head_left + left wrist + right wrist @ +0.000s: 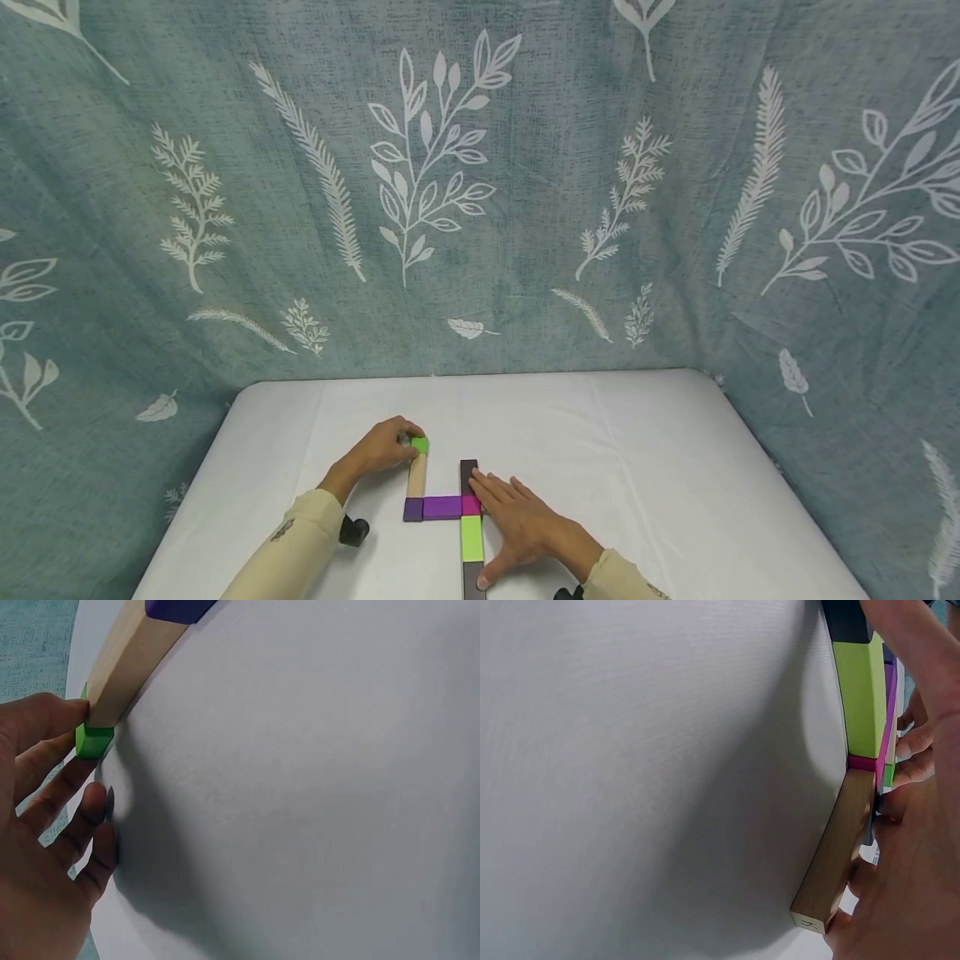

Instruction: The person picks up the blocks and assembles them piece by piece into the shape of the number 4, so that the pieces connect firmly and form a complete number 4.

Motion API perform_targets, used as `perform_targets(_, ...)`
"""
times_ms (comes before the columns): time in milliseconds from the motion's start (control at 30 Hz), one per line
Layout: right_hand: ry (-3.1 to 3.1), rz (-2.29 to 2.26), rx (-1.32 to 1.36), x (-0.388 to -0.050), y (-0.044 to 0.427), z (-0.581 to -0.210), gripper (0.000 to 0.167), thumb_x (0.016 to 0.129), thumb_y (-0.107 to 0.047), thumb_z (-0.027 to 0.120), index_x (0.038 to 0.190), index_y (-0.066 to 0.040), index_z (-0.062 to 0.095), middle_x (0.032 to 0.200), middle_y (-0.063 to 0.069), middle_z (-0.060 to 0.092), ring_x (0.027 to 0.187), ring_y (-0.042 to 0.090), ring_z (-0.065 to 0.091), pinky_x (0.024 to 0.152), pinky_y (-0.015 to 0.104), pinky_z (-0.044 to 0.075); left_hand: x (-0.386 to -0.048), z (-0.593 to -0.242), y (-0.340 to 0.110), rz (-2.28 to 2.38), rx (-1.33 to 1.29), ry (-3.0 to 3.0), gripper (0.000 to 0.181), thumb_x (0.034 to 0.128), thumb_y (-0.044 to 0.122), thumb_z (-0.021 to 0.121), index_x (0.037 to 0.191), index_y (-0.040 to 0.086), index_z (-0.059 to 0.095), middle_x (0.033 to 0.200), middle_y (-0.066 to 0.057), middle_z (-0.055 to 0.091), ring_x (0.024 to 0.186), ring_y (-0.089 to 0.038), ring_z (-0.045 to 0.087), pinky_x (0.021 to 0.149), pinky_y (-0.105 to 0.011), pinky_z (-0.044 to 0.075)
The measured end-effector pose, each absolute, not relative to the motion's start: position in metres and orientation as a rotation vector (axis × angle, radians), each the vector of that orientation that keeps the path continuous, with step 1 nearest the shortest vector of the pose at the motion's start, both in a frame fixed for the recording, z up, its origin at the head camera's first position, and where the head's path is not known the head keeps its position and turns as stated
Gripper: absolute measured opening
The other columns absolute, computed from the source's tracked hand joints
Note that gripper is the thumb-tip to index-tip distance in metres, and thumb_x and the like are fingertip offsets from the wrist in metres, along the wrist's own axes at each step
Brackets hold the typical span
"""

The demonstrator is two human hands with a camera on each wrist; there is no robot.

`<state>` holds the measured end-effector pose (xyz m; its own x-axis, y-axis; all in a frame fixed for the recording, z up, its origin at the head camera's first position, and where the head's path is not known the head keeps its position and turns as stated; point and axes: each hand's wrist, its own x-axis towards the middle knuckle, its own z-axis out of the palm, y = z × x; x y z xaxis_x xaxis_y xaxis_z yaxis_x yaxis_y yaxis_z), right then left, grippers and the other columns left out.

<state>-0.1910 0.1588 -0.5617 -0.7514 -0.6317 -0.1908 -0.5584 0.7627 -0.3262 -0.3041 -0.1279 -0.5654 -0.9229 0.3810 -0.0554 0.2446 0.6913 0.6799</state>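
Note:
My left hand (381, 447) pinches a small green block (420, 444) between thumb and fingers, at the far end of a plain wooden block (417, 477). That block's near end meets a dark purple cube (413, 509). A purple block (442, 507) links the cube to a magenta cube (470, 505). Beyond the magenta cube lies a dark brown block (468, 473); nearer are a lime block (472, 540) and a dark grey block (472, 579). My right hand (525, 523) rests spread out, thumb on the grey block, fingertips at the brown one. Beneath its palm, another wooden block (836, 851) shows in the right wrist view.
The blocks lie on a white-covered table (637, 450) with rounded far corners. A blue-green curtain (540, 208) with white leaf prints hangs behind and at both sides. A black wrist device (353, 531) sits under the left forearm.

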Motion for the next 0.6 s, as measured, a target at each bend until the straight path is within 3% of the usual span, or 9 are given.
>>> perform_targets(433, 2.675, -0.365, -0.925, -0.1903, 0.1581, -0.5634, 0.138, 0.06, -0.08, 0.078, 0.162, -0.009, 0.019, 0.169, 0.006, 0.016, 0.152, 0.028, 0.02, 0.12, 0.053, 0.018, -0.2989, -0.5668, -0.1276, 1.074, 0.517, 2.732, 0.03, 0.0853, 0.009, 0.075, 0.116, 0.008, 0.074, 0.114, -0.005, 0.066, 0.109, -0.028, 0.061, 0.098, -0.05, 0.047)
perform_targets(600, 2.682, -0.366, -0.938, -0.1896, 0.1583, -0.5619, 0.137, 0.06, -0.079, 0.079, 0.161, -0.007, 0.021, 0.168, 0.007, 0.018, 0.152, 0.028, 0.021, 0.12, 0.054, 0.018, -0.298, -0.5641, -0.1263, 1.098, 0.515, 2.765, 0.032, 0.0873, 0.01, 0.074, 0.119, 0.008, 0.072, 0.113, -0.007, 0.066, 0.097, -0.022, 0.059, 0.088, -0.045, 0.05)
